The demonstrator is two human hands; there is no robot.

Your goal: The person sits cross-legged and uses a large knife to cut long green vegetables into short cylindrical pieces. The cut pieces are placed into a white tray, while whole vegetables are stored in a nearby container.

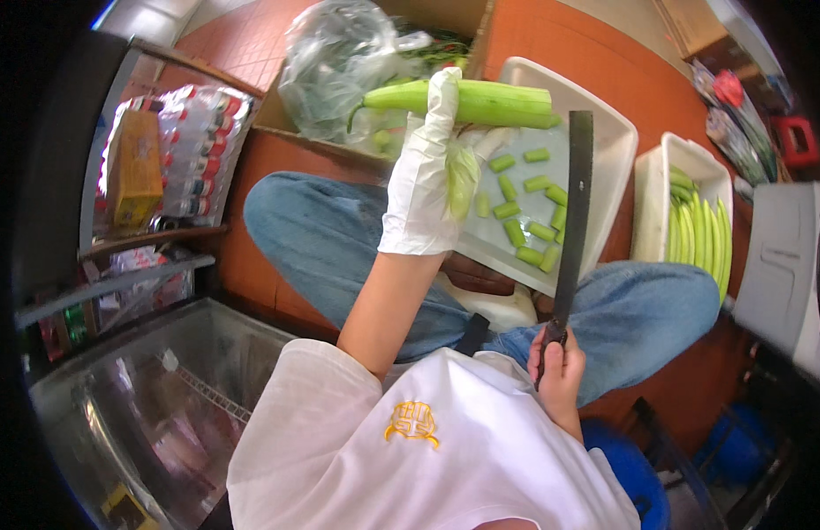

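My left hand, in a white glove, grips a long pale-green gourd that looks like a luffa. Its thin curled stem points left and its blunt end points right, above a white plastic tub. A blurred green shape shows beside the gloved palm; what it is I cannot tell. Bare and low by my right knee, my right hand holds the dark handle of a long-bladed knife. The blade stands upright in view, apart from the gourd. Short cut green pieces lie scattered in the tub.
A cardboard box with a clear plastic bag and greens stands beyond my left knee. At right, a narrow white bin holds several long green gourds. Shelved bottles are on the left, and a grey container is at far right.
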